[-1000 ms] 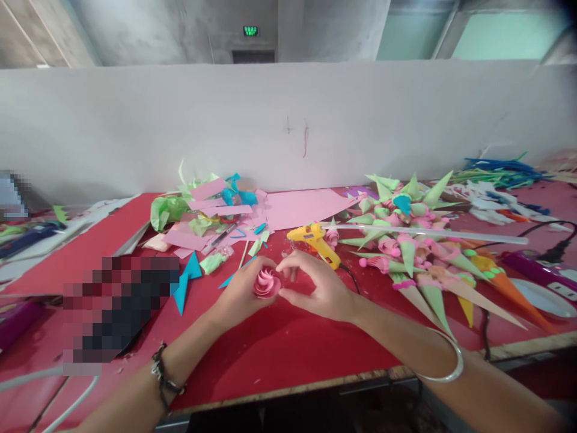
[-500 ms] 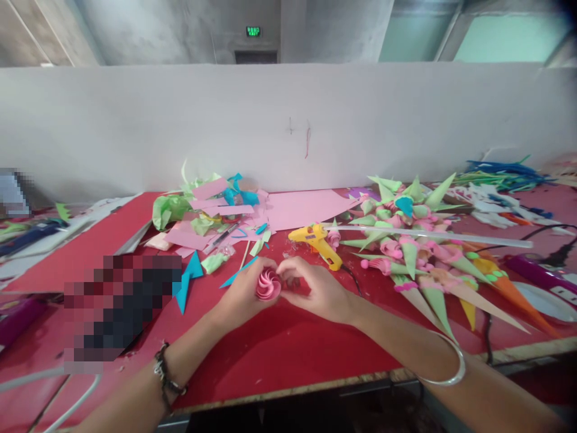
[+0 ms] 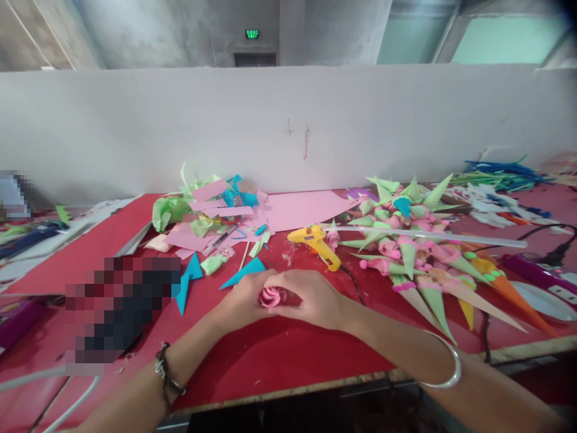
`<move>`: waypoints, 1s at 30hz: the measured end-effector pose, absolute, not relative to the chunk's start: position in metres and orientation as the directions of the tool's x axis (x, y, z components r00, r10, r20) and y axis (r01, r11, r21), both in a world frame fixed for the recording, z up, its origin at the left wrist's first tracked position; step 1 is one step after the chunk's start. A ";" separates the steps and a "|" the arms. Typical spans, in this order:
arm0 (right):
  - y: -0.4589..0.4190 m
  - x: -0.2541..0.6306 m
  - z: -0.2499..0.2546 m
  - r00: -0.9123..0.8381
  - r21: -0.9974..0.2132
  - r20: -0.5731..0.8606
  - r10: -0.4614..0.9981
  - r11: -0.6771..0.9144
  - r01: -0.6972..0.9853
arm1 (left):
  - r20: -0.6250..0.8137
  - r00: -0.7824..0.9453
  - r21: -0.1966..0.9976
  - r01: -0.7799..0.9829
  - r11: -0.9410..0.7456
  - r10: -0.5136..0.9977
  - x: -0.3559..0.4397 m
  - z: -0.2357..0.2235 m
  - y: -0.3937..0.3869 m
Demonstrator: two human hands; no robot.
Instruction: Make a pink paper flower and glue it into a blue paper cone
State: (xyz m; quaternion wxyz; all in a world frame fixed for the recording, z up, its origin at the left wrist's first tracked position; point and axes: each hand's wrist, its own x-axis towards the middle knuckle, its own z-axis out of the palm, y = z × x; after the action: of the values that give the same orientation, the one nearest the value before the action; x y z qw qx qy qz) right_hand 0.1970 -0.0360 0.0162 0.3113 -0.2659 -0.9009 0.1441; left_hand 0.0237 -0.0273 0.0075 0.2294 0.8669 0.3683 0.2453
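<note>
A small pink swirled paper rosette [image 3: 271, 296] is pinched between both my hands low over the red table [image 3: 288, 355]. My left hand [image 3: 241, 300] grips it from the left, fingers curled. From the right, my right hand [image 3: 309, 297] closes round it, fingers folded over its top and side. A yellow glue gun [image 3: 315, 242] lies just behind my right hand, its black cord trailing towards the front edge.
A pile of green and pink paper cones [image 3: 419, 252] fills the right side, with a long clear stick [image 3: 428, 234] across it. Pink sheets and scraps [image 3: 252, 213] lie at the back, blue cut pieces [image 3: 192, 273] to the left. A white partition [image 3: 288, 126] stands behind.
Both hands have sunk towards the table and closed tighter round the rosette. It has tipped from facing me to lying flatter between my fingers.
</note>
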 end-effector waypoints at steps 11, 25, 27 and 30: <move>-0.035 0.200 0.019 -0.678 -0.422 0.477 0.559 0.822 0.381 | 0.254 0.587 0.633 0.500 -0.591 0.769 0.022 0.008 -0.029; -0.034 0.202 0.023 -0.677 -0.506 0.512 0.529 0.822 0.260 | 0.213 0.635 0.721 0.410 -0.558 0.743 0.028 0.012 -0.033; -0.033 0.202 0.022 -0.662 -0.530 0.533 0.527 0.818 0.225 | 0.203 0.626 0.748 0.398 -0.532 0.753 0.028 0.012 -0.034; -0.031 0.201 0.021 -0.648 -0.551 0.552 0.524 0.813 0.189 | 0.173 0.646 0.798 0.350 -0.490 0.744 0.027 0.013 -0.034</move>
State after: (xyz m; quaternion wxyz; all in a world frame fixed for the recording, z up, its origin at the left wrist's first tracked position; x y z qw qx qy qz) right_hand 0.2013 -0.0314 0.0211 0.3670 -0.2029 -0.8786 0.2286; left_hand 0.0269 -0.0340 0.0132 0.3805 0.8235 0.3321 0.2585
